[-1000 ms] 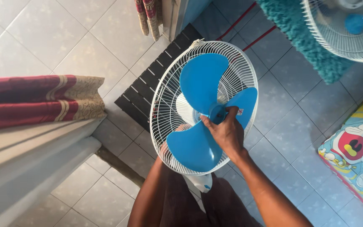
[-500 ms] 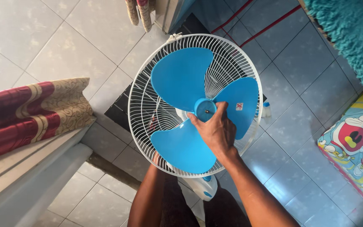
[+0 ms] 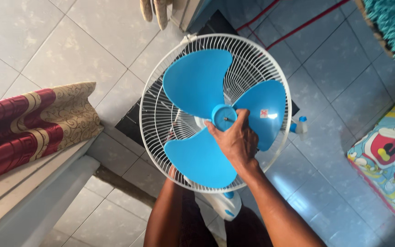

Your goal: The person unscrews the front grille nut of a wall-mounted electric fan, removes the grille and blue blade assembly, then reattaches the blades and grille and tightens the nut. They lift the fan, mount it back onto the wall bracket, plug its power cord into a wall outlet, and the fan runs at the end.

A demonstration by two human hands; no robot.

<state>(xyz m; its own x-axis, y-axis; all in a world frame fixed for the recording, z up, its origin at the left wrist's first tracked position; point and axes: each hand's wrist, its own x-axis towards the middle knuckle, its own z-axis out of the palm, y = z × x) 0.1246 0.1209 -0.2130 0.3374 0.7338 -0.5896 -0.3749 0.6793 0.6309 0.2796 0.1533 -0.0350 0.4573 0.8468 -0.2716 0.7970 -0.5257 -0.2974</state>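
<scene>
Right hand [image 3: 236, 142] grips the blue hub [image 3: 224, 117] of the three-blade fan blade [image 3: 197, 82]; left hand [image 3: 172, 135], behind the white wire guard [image 3: 156, 114], grip unclear.

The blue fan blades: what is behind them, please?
Behind the blue fan blades sits the white wire guard, with floor tiles showing through. The left hand reaches behind the guard, mostly covered. The right hand grips the hub; the motor is hidden.

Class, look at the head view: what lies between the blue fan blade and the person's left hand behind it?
In the head view, the white wire rear guard lies between the blue fan blade and the left hand, seen through its wires.
</scene>
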